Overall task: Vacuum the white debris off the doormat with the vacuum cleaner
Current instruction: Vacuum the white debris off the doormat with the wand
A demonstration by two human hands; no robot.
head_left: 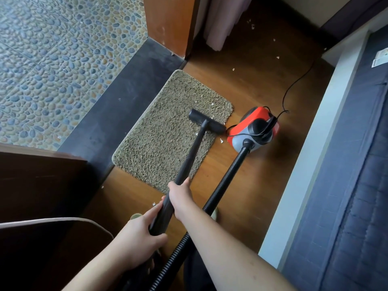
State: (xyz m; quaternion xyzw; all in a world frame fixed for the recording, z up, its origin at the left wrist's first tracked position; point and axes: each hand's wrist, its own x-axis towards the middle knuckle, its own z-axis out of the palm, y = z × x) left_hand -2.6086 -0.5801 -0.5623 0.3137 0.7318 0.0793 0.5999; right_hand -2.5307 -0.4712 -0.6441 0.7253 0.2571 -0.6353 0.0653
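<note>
Both hands, left [137,236] and right [180,194], grip the wand [190,158]; its nozzle [206,121] sits on the doormat [159,133], the red vacuum cleaner [255,128] and hose [222,185] just beside.

A home doorway — wooden floor [247,80], pebble-tiled threshold [52,59], doormat [168,127], mattress edge [357,164].

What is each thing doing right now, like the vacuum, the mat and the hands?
Left hand: grips the lower end of the wand.
Right hand: grips the wand higher up.
Wand: tilted, held by both hands.
Floor head: resting on the doormat, near its right edge.
Doormat: flat, a few white bits on it.
Vacuum body: sitting on the wood floor beside the mat.
Hose: joined to the vacuum body.
</note>
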